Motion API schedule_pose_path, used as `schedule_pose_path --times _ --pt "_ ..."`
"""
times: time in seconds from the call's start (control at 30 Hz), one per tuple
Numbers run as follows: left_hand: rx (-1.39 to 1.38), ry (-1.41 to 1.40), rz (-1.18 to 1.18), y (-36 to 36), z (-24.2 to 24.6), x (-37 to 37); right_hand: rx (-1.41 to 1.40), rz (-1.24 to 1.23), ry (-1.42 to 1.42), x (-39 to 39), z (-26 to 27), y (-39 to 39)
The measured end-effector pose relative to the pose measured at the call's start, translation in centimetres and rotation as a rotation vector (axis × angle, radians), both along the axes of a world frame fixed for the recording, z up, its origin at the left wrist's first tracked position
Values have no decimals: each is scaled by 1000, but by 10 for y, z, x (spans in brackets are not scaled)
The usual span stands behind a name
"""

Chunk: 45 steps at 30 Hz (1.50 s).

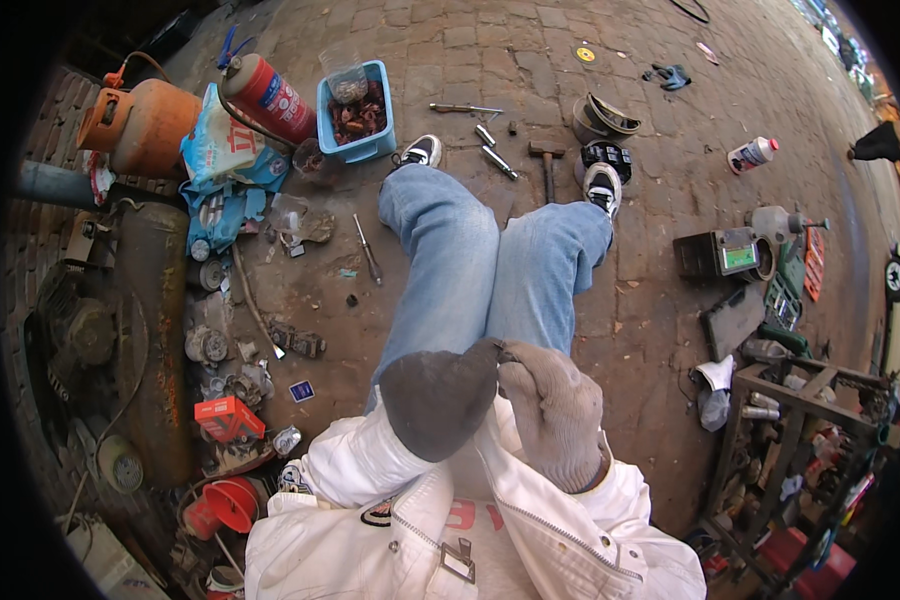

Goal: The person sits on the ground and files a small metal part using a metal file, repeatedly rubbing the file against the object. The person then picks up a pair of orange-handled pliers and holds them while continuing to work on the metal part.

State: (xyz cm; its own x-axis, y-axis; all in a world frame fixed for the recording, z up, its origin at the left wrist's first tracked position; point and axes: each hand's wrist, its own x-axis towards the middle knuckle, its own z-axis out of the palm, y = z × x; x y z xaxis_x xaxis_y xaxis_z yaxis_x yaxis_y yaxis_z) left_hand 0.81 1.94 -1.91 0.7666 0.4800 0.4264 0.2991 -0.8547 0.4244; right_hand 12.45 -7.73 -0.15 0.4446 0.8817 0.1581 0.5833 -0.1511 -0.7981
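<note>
Both hands wear work gloves and lie close together over my lap. The dark back of the glove on my left hand [441, 401] shows; its fingers are bent out of sight. My right hand [551, 405], in a light knitted glove, has curled fingers that meet the dark glove at its upper edge. Whether either holds anything cannot be told. Beyond my feet lie a ratchet wrench [465, 109], chrome sockets [499, 162] and a hammer [547, 169]. A screwdriver [368, 251] lies left of my knees.
A blue bin of scrap [356, 146], a fire extinguisher [274, 97] and an orange gas cylinder [154, 124] stand at the upper left. A battery [712, 255], an open green socket case [784, 296] and a metal rack [810, 397] are at the right.
</note>
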Motion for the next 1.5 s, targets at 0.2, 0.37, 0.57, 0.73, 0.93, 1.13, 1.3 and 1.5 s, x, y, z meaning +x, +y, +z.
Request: schedule_pose_path --times 0.2,0.37,0.57,0.73,0.93,1.13,1.3,1.5 --pt "321 15 2 -4 3 -7 -38 -258 60 16 -11 6" --pt "4 -5 -3 -3 7 -4 112 -118 105 4 2 -7" --pt "-161 26 53 -5 9 0 -102 33 9 4 0 -8" --pt "-129 40 99 -6 5 1 26 13 -17 2 -5 2" --pt "109 58 -30 -12 4 -15 61 -359 437 23 -10 5" --pt "73 -13 -84 -5 2 -22 -92 41 438 12 15 -21" --pt "2 -32 -57 -3 5 -24 50 220 588 17 17 -15" --pt "18 -92 -62 -3 0 -20 163 218 387 10 1 -15"
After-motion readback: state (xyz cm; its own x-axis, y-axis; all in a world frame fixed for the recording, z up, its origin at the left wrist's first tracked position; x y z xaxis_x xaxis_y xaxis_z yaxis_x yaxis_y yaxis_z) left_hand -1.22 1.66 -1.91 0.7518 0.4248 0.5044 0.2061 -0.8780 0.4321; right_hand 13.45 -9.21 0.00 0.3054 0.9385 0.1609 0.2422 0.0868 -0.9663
